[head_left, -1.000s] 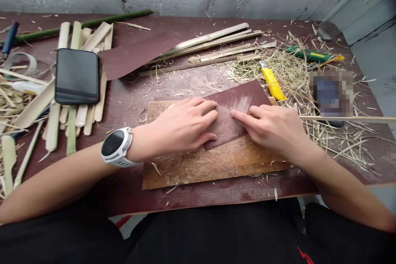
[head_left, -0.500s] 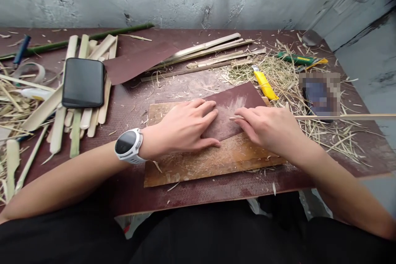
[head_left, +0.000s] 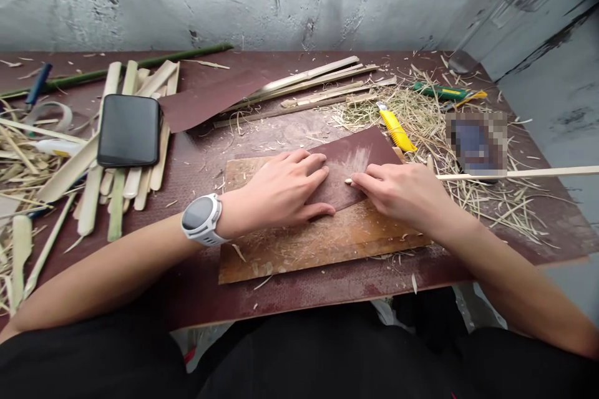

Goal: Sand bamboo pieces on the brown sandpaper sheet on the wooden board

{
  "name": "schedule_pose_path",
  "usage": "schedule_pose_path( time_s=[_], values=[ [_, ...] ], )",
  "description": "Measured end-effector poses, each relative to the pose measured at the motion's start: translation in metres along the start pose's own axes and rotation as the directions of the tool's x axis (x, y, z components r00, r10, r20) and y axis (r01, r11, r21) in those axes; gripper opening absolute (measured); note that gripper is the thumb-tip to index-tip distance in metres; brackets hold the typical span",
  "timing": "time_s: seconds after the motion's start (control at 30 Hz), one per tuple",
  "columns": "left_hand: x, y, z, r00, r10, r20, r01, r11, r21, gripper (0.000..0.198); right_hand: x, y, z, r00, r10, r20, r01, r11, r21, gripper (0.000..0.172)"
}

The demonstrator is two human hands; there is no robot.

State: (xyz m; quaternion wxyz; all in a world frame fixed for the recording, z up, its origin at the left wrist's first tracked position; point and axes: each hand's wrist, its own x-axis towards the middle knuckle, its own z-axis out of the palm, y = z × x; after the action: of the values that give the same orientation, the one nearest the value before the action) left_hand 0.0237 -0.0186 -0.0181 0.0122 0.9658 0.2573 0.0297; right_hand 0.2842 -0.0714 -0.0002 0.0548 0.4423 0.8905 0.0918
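Note:
A dark red-brown sheet of sandpaper lies on a worn wooden board at the table's front. My left hand, with a white watch on its wrist, presses flat on the sheet's left part. My right hand pinches a long thin bamboo stick. The stick runs off to the right, and its tip rests on the sandpaper just left of my fingertips. Pale dust marks the sheet's upper part.
A black phone lies on split bamboo strips at the left. A second sandpaper sheet, long bamboo slats, a yellow utility knife, a green-handled tool and straw-like shavings fill the back and right.
The stick's tip has slid a little leftward on the sandpaper with my right hand. My left hand stays pressed on the sheet. The view has shifted slightly.

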Motion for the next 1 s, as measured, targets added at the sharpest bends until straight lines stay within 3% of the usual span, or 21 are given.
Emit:
schedule_pose_path(
  time_s=[0.17, 0.27, 0.33, 0.4, 0.47, 0.5, 0.57, 0.6, 0.67, 1.0],
  values=[
    [0.001, 0.001, 0.001, 1.0, -0.001, -0.01, 0.001, 1.0, -0.012, 0.075, 0.0, 0.005, 0.006, 0.995, -0.003, -0.097, 0.007, 0.999, 0.038, 0.026],
    [0.002, 0.001, 0.0, 1.0, -0.005, -0.019, 0.005, 1.0, -0.017, 0.075, 0.001, 0.006, 0.009, 0.968, -0.088, -0.237, 0.102, 0.994, 0.048, 0.025],
    [0.002, 0.001, 0.0, 1.0, -0.002, -0.014, 0.001, 1.0, -0.027, 0.072, 0.001, 0.004, 0.01, 0.913, -0.196, -0.357, 0.226, 0.973, 0.046, 0.036],
    [0.002, 0.0, -0.001, 1.0, 0.005, -0.007, -0.005, 1.0, -0.028, 0.067, -0.003, -0.002, 0.007, 0.822, -0.302, -0.483, 0.366, 0.93, 0.042, 0.046],
    [0.002, 0.0, -0.002, 1.0, 0.001, -0.009, -0.001, 1.0, -0.029, 0.067, -0.013, -0.012, 0.001, 0.756, -0.307, -0.579, 0.438, 0.893, 0.098, 0.04],
    [0.002, -0.001, -0.002, 1.0, -0.004, -0.011, 0.004, 1.0, -0.03, 0.068, -0.02, -0.018, -0.003, 0.757, -0.263, -0.598, 0.432, 0.888, 0.156, 0.033],
    [0.002, -0.001, -0.003, 1.0, -0.014, -0.011, 0.014, 0.999, -0.032, 0.072, -0.035, -0.03, -0.01, 0.834, -0.062, -0.548, 0.292, 0.893, 0.342, 0.009],
    [0.003, -0.001, -0.003, 1.0, -0.015, -0.006, 0.015, 0.999, -0.029, 0.072, -0.041, -0.035, -0.013, 0.858, 0.027, -0.514, 0.203, 0.9, 0.385, 0.007],
    [0.003, -0.002, -0.003, 1.0, -0.013, 0.001, 0.013, 1.0, -0.022, 0.072, -0.052, -0.041, -0.015, 0.861, 0.126, -0.492, 0.108, 0.901, 0.42, 0.013],
    [0.006, -0.002, -0.002, 1.0, -0.012, -0.002, 0.012, 1.0, -0.021, 0.073, -0.043, -0.03, -0.009, 0.866, 0.014, -0.5, 0.249, 0.855, 0.456, 0.015]
  ],
)
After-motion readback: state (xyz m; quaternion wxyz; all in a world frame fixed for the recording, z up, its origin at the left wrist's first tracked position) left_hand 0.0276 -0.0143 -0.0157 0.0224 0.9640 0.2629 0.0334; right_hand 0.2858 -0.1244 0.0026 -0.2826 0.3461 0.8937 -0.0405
